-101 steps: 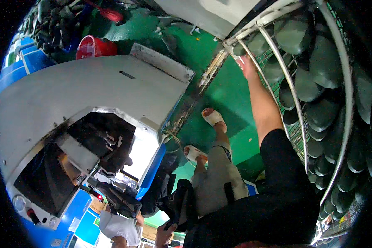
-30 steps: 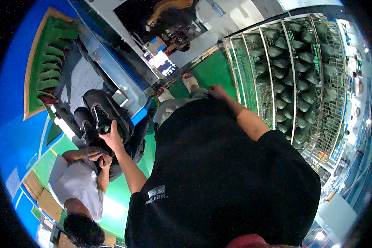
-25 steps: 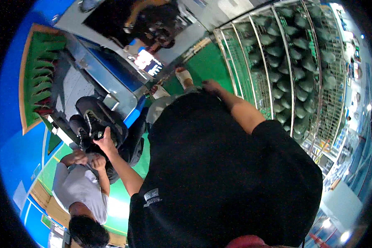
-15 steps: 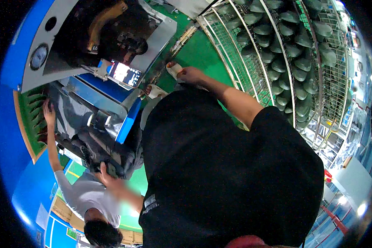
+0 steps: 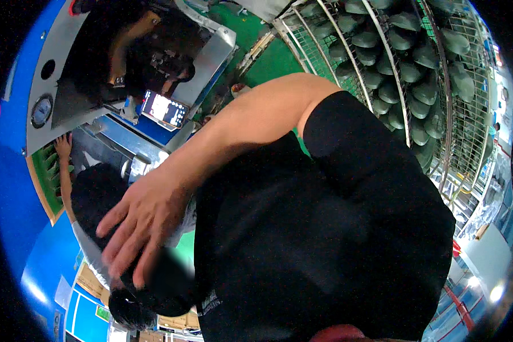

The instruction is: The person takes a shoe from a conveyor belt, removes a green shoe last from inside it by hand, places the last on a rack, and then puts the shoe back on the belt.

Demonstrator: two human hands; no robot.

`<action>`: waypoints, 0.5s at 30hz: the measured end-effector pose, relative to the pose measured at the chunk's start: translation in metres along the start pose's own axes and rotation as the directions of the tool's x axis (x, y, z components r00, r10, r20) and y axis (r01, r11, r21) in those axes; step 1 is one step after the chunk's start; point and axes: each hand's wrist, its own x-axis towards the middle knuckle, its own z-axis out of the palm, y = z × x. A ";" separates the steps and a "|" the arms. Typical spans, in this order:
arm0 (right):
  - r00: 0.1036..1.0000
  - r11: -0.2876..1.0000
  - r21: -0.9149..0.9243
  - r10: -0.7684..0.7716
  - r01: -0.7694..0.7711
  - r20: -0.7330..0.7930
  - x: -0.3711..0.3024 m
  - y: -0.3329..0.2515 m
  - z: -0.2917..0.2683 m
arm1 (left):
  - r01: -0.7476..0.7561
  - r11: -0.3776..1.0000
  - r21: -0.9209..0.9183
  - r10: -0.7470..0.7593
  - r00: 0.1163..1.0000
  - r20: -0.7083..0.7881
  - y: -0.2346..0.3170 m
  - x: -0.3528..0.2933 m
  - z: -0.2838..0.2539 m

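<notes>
My right arm reaches across my black shirt, and my right hand (image 5: pixel 145 219) lies over a large black object (image 5: pixel 91 196), fingers spread and slightly bent. What kind of thing the black object is cannot be made out; it stretches from beside the machine down past my fingers. Its lower rounded part (image 5: pixel 168 296) is partly blurred. My left hand does not show; the dark object and my shirt cover that area. Beyond my right hand, a phone (image 5: pixel 164 109) with a lit screen is clamped to the front of the machine (image 5: pixel 211 60).
A co-worker's hand (image 5: pixel 64 147) rests near a green panel (image 5: pixel 45 176) at the left. The co-worker's dark hair (image 5: pixel 130 309) shows below. At upper right stands a wire rack (image 5: pixel 382 51) filled with grey-green shoe-like pieces (image 5: pixel 404 71). A round gauge (image 5: pixel 41 111) sits on the machine.
My right hand has swung from near my foot, at the top, across to the left over the black object. My left hand, visible before with fingers raised, has gone out of sight.
</notes>
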 end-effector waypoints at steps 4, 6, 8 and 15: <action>0.979 0.993 0.121 -0.023 -0.002 0.203 0.033 -0.006 -0.035 | -0.003 1.000 -0.019 0.004 0.999 0.050 0.007 -0.009 0.022; 0.883 0.973 0.089 0.152 -0.212 0.444 0.038 -0.024 -0.077 | -0.009 0.999 -0.041 0.012 0.997 0.072 0.012 -0.014 0.033; 0.885 0.891 0.156 0.374 -0.425 0.276 0.019 -0.034 -0.096 | -0.034 0.997 -0.063 0.043 0.990 0.138 0.027 -0.007 0.053; 0.520 0.522 -0.016 0.846 -0.853 -0.120 0.009 -0.043 -0.168 | -0.184 0.962 -0.204 0.259 0.855 0.449 0.075 0.016 0.184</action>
